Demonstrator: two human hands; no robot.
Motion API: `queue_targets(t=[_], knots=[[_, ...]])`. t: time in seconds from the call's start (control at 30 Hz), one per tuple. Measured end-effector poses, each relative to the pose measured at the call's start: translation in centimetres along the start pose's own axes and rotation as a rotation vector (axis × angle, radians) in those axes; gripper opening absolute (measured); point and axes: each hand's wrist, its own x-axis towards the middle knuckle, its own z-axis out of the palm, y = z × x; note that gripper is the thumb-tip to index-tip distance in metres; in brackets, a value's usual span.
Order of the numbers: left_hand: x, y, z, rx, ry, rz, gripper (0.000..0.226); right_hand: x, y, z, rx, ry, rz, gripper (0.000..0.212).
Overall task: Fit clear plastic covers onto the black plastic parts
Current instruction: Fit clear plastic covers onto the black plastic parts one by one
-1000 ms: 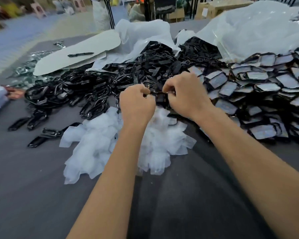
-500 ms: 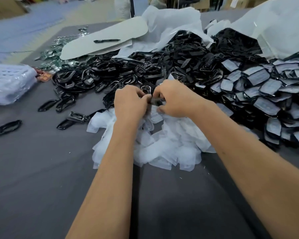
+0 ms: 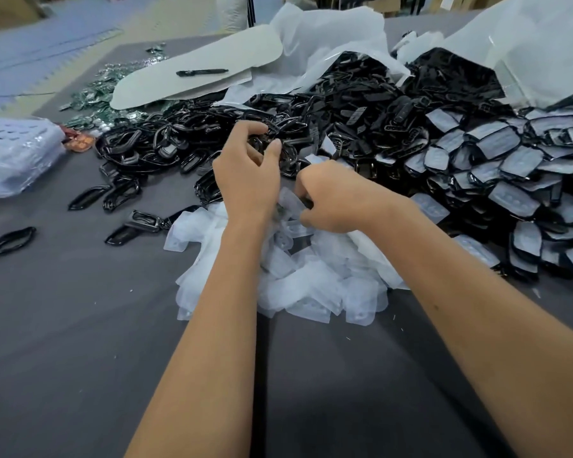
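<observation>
Left hand (image 3: 247, 180): seen at the centre of the frame, fingers curled over the near edge of the heap of bare black parts (image 3: 212, 137); a black piece appears to be pinched between thumb and fingertips, though the contact itself is partly hidden.
Right hand (image 3: 336, 200): placed just right of centre, fingers curled down into the top of the clear covers; a small dark piece and a clear cover seem to be held under the fingers — exactly what is gripped cannot be told.
Clear covers (image 3: 288, 279): heaped in a loose whitish pile at the centre, directly below both hands, lying on the grey table (image 3: 80, 342).
Covered black parts (image 3: 510, 180): stacked in an overlapping pile at the right of the frame, each black frame shown with a pale cover on it.
Loose black parts: a few are scattered singly on the table at the left, apart from the main heap.
White plastic bags (image 3: 328, 38): spread open behind the heaps, at upper centre and upper right.
Pale board (image 3: 196, 66): laid at upper centre-left, with a black pen (image 3: 201, 72) resting on it.
Perforated pale basket (image 3: 14, 153): seen at the left edge — wrapped in clear film.
</observation>
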Motion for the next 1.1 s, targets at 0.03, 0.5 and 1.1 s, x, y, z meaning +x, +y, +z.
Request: queue_targets(t=[0.03,0.5,1.1], knots=[[0.0,0.1,-0.1,-0.045,0.021,-0.003,0.014,-0.2,0.0,0.1,0.034,0.025,-0.016,0.02],[-1.6,2.1,3.4,-0.413,-0.192,-0.205,0.044,-4.8,5.5,-0.1,1.156,0.397,0.138,0.008],[-4.3,2.6,4.3,-0.462,-0.374,-0.275,0.007,-7.2,8.0,1.9,1.477,0.571,0.137,0.025]])
